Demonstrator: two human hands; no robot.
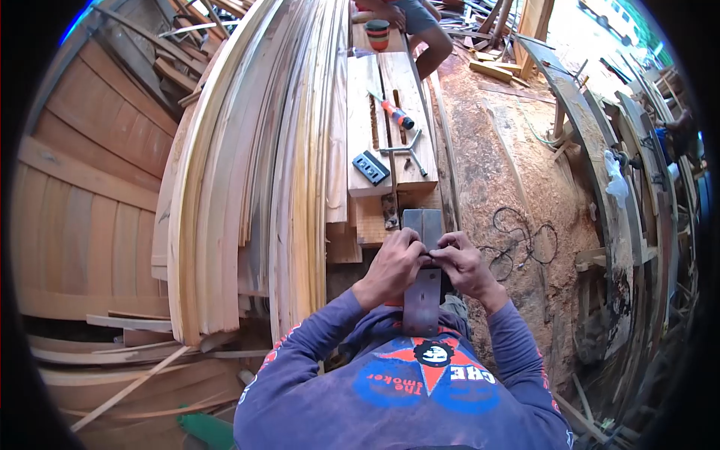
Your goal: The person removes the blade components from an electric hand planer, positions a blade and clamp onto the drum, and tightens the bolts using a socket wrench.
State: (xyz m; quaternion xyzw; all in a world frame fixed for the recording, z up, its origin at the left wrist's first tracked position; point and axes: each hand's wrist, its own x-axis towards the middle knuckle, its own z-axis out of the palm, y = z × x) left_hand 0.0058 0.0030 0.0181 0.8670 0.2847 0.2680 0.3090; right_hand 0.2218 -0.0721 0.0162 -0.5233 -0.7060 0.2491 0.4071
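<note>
A tool with a long grey metal sole (422, 300), looking like a planer turned sole up, lies upright against my lap and chest. My left hand (397, 262) is closed in a pinch at the gap midway along the sole. Opposite it, my right hand (463, 266) pinches at the same gap from the other side. A thin dark edge shows between the fingertips; what they grip is too small to make out. Ahead on thick timber blocks (364, 71) rest an orange-handled tool (397, 114), a metal T-shaped wrench (406, 150) and a dark slotted block (371, 168).
Long stacked boards (217, 187) run along the left. A striped cup (376, 34) stands at the far end of the timber, near another person's leg (431, 45). Sawdust covers the ground at right, where a thin black cord (534, 244) lies coiled. Wooden panels (90, 225) lean far left.
</note>
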